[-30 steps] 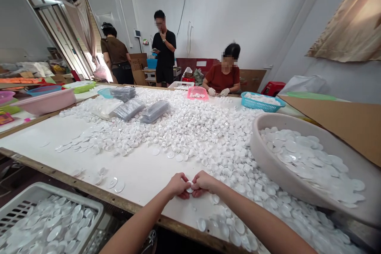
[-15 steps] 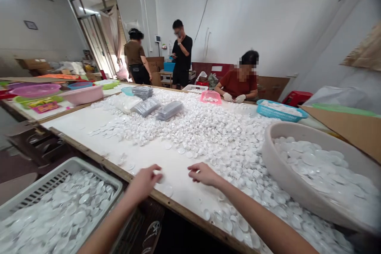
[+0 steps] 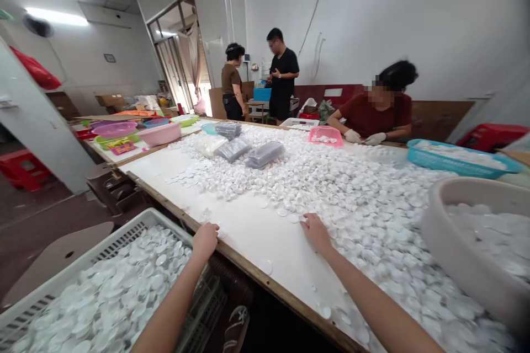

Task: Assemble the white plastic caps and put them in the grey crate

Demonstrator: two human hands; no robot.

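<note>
My left hand (image 3: 206, 240) is at the table's front edge with its fingers curled together. A small white disc (image 3: 222, 233) lies right by its fingertips; what the fingers hold, if anything, is hidden. Farther right, my right hand (image 3: 316, 233) reaches to the near border of a wide heap of small white round pieces (image 3: 356, 193). Its thumb and fingers are a little apart, close to a flat white disc (image 3: 295, 219). Another thin, clear-looking disc (image 3: 266, 267) lies on the white tabletop (image 3: 252, 231) between my hands.
A grey crate (image 3: 136, 219) of white pieces stands at my left, below the table edge. To the right is a large beige tub (image 3: 439, 242) of discs. Clear plastic packs (image 3: 265, 154) lie on the heap. A gloved co-worker (image 3: 381, 110) sits across; two people stand behind.
My view has swung left. My left hand has moved left to the table edge and its fingers have closed up. My right hand has reached forward to the heap's border.
</note>
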